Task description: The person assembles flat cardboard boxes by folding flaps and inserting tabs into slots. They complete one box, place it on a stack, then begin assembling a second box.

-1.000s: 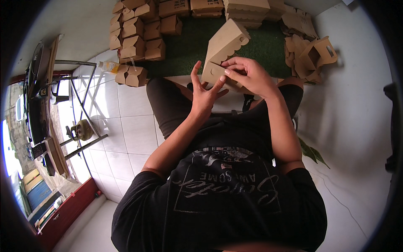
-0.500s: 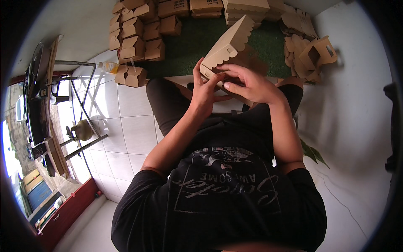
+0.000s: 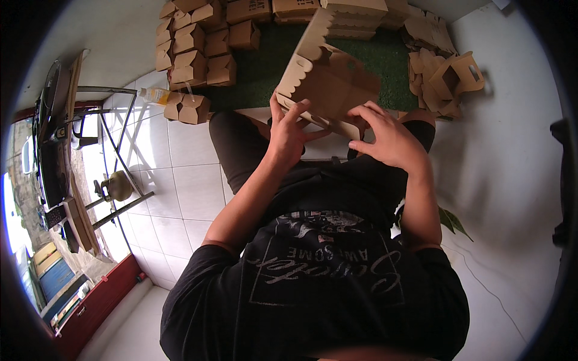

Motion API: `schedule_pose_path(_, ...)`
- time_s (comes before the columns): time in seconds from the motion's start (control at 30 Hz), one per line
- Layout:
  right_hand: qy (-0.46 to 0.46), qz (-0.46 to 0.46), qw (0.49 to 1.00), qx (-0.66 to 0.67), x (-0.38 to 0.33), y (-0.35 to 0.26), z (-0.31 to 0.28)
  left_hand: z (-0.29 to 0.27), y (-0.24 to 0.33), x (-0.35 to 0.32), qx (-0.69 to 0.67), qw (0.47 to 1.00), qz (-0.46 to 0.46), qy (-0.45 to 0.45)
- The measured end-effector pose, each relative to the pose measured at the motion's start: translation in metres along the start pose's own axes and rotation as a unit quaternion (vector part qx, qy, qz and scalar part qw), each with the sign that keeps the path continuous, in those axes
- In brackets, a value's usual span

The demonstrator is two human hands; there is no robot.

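Note:
A brown cardboard box (image 3: 331, 81), partly folded with scalloped edges, is held up over my lap at the near edge of the green surface. Its tall side panel leans up and away on the left. My left hand (image 3: 288, 132) grips the near left corner, thumb on the inner side and fingers spread beneath. At the near right corner, my right hand (image 3: 394, 137) pinches a side flap between curled fingers and thumb. The fingertips under the box are partly hidden.
Stacked folded boxes (image 3: 189, 66) line the green tabletop (image 3: 265, 75) at the far left. Scalloped cardboard pieces (image 3: 355, 21) lie at the back, and loose open boxes (image 3: 448, 81) at the right. A bottle (image 3: 155, 95) stands beside the left stack; a metal-framed rack (image 3: 123, 120) is farther left.
My right hand has moved right, from the box's left front to its right corner. The box has swung open toward the right, showing its inside. My left hand keeps its hold.

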State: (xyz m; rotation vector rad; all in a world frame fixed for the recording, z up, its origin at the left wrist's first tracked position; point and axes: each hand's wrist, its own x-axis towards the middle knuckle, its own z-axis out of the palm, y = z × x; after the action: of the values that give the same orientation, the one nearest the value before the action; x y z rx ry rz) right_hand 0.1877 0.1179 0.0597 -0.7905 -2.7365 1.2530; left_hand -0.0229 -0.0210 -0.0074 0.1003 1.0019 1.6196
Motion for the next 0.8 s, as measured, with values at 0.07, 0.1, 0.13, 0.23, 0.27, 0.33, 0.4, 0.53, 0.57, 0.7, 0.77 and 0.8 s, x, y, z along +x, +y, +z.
schedule_pose_path(0.07,0.015,0.004,1.000,0.022,0.000,0.002,0.000,-0.001,0.001,0.001,0.002,1.000,-0.001,0.006)
schedule_pose_path(0.1,0.023,0.009,0.999,0.046,0.000,0.002,-0.001,-0.002,0.001,0.001,0.001,1.000,0.002,0.004)
schedule_pose_path(0.13,0.031,0.014,0.997,0.071,0.000,0.002,-0.001,-0.002,0.002,0.001,0.006,1.000,0.002,0.010)
schedule_pose_path(0.23,0.094,0.014,0.993,0.075,0.002,-0.005,0.007,-0.003,0.003,0.001,0.017,1.000,0.006,0.007)
schedule_pose_path(0.27,0.117,0.020,0.991,0.067,0.004,-0.007,0.010,-0.003,0.004,0.002,0.021,1.000,0.006,0.002)
schedule_pose_path(0.33,0.155,0.042,0.985,0.057,0.007,-0.012,0.015,-0.001,0.005,0.002,0.033,0.999,0.010,-0.007)
schedule_pose_path(0.4,0.203,0.045,0.978,0.014,0.010,-0.018,0.021,0.002,0.005,0.003,0.051,0.998,0.020,-0.013)
schedule_pose_path(0.53,0.251,0.033,0.967,-0.030,0.020,-0.027,0.030,0.010,0.009,0.001,0.097,0.994,0.044,-0.023)
schedule_pose_path(0.57,0.230,0.057,0.972,-0.001,0.021,-0.029,0.030,0.012,0.011,0.001,0.113,0.992,0.050,-0.024)
schedule_pose_path(0.7,0.183,0.107,0.974,0.080,0.027,-0.034,0.032,0.019,0.013,0.001,0.136,0.989,0.064,-0.004)
schedule_pose_path(0.77,0.168,0.110,0.973,0.112,0.030,-0.032,0.034,0.021,0.014,0.000,0.151,0.986,0.073,-0.003)
schedule_pose_path(0.8,0.156,0.112,0.972,0.133,0.032,-0.030,0.035,0.022,0.014,0.000,0.158,0.985,0.076,-0.002)
